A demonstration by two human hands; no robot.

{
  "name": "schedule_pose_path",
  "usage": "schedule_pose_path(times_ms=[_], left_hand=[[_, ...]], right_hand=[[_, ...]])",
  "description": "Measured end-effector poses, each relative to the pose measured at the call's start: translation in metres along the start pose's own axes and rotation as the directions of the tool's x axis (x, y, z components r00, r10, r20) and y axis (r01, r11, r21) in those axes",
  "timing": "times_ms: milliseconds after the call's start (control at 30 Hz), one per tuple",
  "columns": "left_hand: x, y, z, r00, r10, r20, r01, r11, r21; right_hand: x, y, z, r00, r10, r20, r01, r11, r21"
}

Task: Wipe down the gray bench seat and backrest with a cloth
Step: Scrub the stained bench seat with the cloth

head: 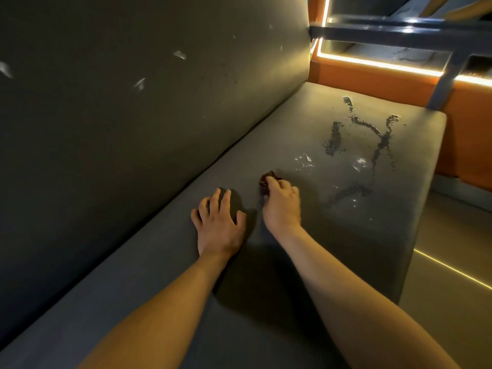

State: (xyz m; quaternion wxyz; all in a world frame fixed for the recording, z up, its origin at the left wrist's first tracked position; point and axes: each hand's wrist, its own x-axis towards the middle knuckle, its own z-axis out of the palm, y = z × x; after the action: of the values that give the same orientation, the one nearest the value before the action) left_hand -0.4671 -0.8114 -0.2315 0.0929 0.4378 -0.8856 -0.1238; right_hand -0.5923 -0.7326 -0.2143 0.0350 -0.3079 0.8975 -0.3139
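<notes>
Pressing the bunched dark cloth (pixel 268 179) onto the gray seat (pixel 170 262), my right hand (pixel 281 206) grips it just short of the dark streaks (pixel 378 139). My left hand (pixel 219 222) rests flat and spread beside it. I'd unfold the cloth and sweep through the streaks. Most of the cloth hides under that hand, and the backrest (pixel 133 129) flecks (pixel 139 83) are too blurred to identify.

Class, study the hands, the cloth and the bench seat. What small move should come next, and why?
Probably slide the right hand, which grips the dark cloth, forward and rightward across the gray seat onto the dark streaks. They lie just beyond the cloth and look unwiped, while the left hand rests flat on the seat, bracing.
</notes>
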Motion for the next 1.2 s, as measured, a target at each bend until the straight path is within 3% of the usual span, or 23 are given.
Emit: schedule_pose_path(times_ms=[100, 167, 233, 367, 467, 567, 667, 733, 800, 900, 967, 1000, 1100, 1200], left_hand=[[-0.001, -0.001, 0.002, 0.999, 0.025, -0.031, -0.025, 1.0, 0.008], [0.001, -0.002, 0.001, 0.999, 0.022, -0.024, -0.022, 1.0, 0.0], [0.002, -0.003, 0.0, 1.0, -0.002, 0.011, 0.002, 1.0, -0.014], [0.003, 0.0, -0.009, 0.998, -0.009, 0.066, 0.011, 1.0, -0.028], [0.01, -0.001, -0.024, 0.991, -0.004, 0.133, 0.012, 0.998, -0.057], [0.019, -0.009, -0.031, 0.99, -0.032, 0.134, 0.036, 0.999, -0.024], [0.023, -0.021, -0.025, 0.985, -0.153, 0.074, 0.152, 0.988, 0.02], [0.024, -0.023, -0.018, 0.99, -0.134, 0.05, 0.133, 0.991, 0.024], [0.025, -0.024, -0.013, 0.993, -0.109, 0.038, 0.108, 0.993, 0.037], [0.022, -0.026, -0.009, 0.996, -0.083, 0.017, 0.081, 0.992, 0.094], [0.022, -0.026, -0.009, 0.997, -0.081, 0.014, 0.08, 0.992, 0.098], [0.022, -0.026, -0.009, 0.997, -0.08, 0.011, 0.079, 0.993, 0.086], [0.02, -0.028, -0.006, 0.997, -0.066, -0.05, 0.068, 0.997, 0.041], [0.016, -0.031, -0.004, 0.986, -0.117, -0.123, 0.107, 0.991, -0.084]], right_hand=[[-0.012, -0.016, 0.013, 0.97, -0.215, 0.111, 0.206, 0.975, 0.081], [-0.006, -0.009, 0.006, 0.939, -0.318, 0.134, 0.315, 0.948, 0.038], [0.007, 0.01, -0.005, 0.957, -0.271, 0.105, 0.278, 0.959, -0.059], [0.02, 0.033, -0.022, 1.0, -0.001, 0.016, 0.003, 0.994, -0.113], [0.017, 0.007, -0.011, 0.997, -0.023, 0.077, 0.027, 0.998, -0.058], [0.014, -0.027, 0.01, 0.967, -0.171, 0.191, 0.161, 0.985, 0.069], [0.019, -0.042, 0.03, 0.831, -0.454, 0.321, 0.436, 0.891, 0.129], [0.041, -0.034, 0.035, 0.787, -0.509, 0.349, 0.509, 0.855, 0.098], [0.066, -0.023, 0.035, 0.836, -0.459, 0.3, 0.468, 0.883, 0.047], [0.091, -0.019, 0.034, 0.954, -0.252, 0.163, 0.256, 0.967, -0.004], [0.091, -0.032, 0.04, 0.977, -0.168, 0.134, 0.165, 0.986, 0.032], [0.088, -0.042, 0.046, 0.969, -0.198, 0.15, 0.193, 0.98, 0.047], [0.068, -0.068, 0.067, 0.867, -0.432, 0.249, 0.404, 0.901, 0.157], [0.054, -0.077, 0.071, 0.692, -0.566, 0.448, 0.455, 0.824, 0.338]])
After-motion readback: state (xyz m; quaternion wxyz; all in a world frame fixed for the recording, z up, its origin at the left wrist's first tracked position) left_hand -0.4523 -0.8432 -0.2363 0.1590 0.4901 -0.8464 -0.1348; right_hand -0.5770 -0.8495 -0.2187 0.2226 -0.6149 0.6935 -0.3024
